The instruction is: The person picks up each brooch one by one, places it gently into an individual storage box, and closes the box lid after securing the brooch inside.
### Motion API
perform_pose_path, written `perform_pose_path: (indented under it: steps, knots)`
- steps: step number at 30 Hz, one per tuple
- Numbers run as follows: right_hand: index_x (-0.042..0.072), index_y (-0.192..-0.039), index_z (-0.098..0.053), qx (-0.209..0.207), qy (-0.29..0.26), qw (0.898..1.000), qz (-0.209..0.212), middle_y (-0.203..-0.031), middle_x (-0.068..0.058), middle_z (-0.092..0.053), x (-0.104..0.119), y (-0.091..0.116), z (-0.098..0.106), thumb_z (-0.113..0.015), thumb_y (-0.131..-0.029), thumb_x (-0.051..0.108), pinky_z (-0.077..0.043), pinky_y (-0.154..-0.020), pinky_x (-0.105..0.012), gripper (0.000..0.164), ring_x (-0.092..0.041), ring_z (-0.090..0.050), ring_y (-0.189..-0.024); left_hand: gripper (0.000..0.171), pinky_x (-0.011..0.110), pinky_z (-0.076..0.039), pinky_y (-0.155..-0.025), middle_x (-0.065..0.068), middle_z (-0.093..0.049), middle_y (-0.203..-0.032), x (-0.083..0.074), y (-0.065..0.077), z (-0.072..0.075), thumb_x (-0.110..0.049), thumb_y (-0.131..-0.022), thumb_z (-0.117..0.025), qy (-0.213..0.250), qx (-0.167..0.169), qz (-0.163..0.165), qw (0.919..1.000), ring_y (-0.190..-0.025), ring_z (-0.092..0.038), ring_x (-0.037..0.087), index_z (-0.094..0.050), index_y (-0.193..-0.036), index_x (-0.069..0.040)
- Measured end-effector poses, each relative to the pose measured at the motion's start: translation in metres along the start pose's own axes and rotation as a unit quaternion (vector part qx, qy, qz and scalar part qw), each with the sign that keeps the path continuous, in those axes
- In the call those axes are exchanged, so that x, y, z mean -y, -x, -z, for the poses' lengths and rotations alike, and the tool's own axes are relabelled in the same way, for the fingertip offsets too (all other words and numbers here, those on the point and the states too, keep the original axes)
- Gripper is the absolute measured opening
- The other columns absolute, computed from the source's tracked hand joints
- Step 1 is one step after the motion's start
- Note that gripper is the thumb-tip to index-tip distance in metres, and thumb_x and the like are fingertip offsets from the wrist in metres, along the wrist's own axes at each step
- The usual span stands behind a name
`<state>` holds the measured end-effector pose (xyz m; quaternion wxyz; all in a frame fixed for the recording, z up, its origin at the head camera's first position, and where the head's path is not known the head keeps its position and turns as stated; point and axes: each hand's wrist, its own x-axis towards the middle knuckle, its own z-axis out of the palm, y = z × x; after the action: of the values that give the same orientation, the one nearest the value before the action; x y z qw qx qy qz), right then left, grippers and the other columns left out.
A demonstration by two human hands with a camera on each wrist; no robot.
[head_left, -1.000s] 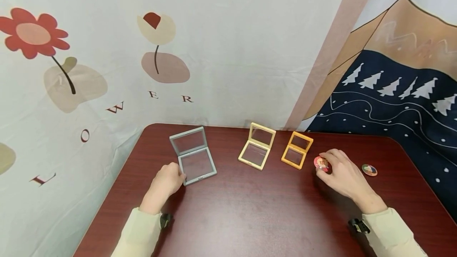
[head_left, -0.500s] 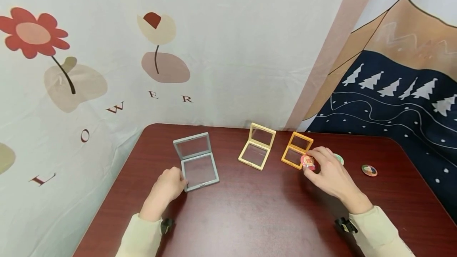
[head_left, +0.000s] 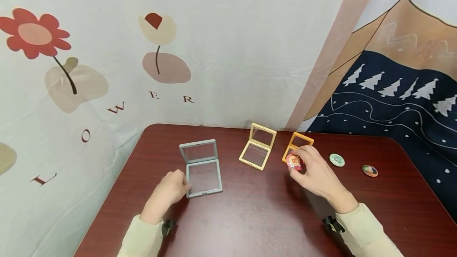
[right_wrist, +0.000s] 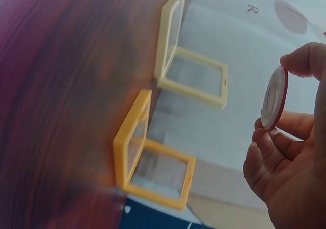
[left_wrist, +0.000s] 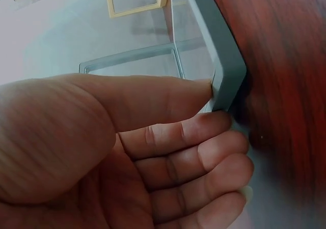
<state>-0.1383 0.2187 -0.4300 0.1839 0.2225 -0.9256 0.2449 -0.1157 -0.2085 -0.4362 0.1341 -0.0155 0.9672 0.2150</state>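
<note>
My left hand (head_left: 170,187) pinches the left edge of a hinged grey display frame (head_left: 204,176) with clear film, which stands opened out on the table. In the left wrist view, thumb and index finger grip the corner of its grey border (left_wrist: 224,71), the other fingers curled below. My right hand (head_left: 319,174) holds a round red badge (head_left: 293,162) by its edges, over the front of a small orange frame (head_left: 301,140) in the head view. The right wrist view shows the badge's pale back (right_wrist: 274,99) between thumb and fingers, apart from the orange frame.
A pale yellow frame (head_left: 254,154), also opened out, stands between the grey and orange ones. To the right lie a green round badge (head_left: 337,160) and a dark multicoloured one (head_left: 369,170). A printed cloth (head_left: 232,50) hangs behind the reddish-brown table (head_left: 250,217).
My left hand has drawn the grey frame rightward and nearer, turning it slightly. My right hand has lifted the red badge and carried it left, uncovering the green badge.
</note>
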Motion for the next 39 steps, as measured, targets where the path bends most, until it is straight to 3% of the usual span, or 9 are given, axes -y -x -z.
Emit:
perform_pose_path:
  steps: [5, 17, 39]
  knots:
    - [0.005, -0.116, -0.07, 0.003, -0.015, 1.0, 0.014, -0.115, -0.006, -0.063, 0.013, -0.006, -0.005, -0.079, -0.08, 0.021, -0.051, -0.088, -0.042, 0.04, -0.024, -0.058, -0.107, 0.038, 0.035, -0.041, -0.057, 0.002, -0.052, -0.061, -0.002, 0.002, -0.001, -0.012, -0.094, -0.073, 0.004, 0.002, -0.005, 1.0, -0.059, -0.05, 0.019, -0.058, -0.059, -0.012]
    - [0.007, -0.116, -0.07, 0.027, -0.05, 0.998, 0.026, -0.112, -0.001, -0.061, 0.045, -0.024, -0.021, -0.079, -0.081, 0.025, -0.052, -0.085, -0.038, 0.04, -0.018, -0.056, -0.104, 0.053, 0.028, -0.034, -0.05, -0.005, -0.035, -0.05, -0.008, 0.007, -0.003, -0.009, -0.096, -0.073, 0.013, 0.022, -0.012, 0.9996, -0.048, -0.038, 0.012, -0.044, -0.052, -0.015]
    - [0.006, -0.113, -0.071, 0.046, -0.092, 0.991, 0.083, -0.111, 0.0, -0.061, 0.092, -0.042, -0.06, -0.073, -0.076, 0.019, -0.05, -0.083, -0.032, 0.039, -0.014, -0.056, -0.1, 0.047, 0.029, -0.036, -0.054, -0.003, -0.039, -0.054, -0.011, 0.01, -0.002, -0.008, -0.092, -0.077, -0.011, 0.035, -0.036, 0.9987, -0.052, -0.042, 0.014, -0.046, -0.057, -0.013]
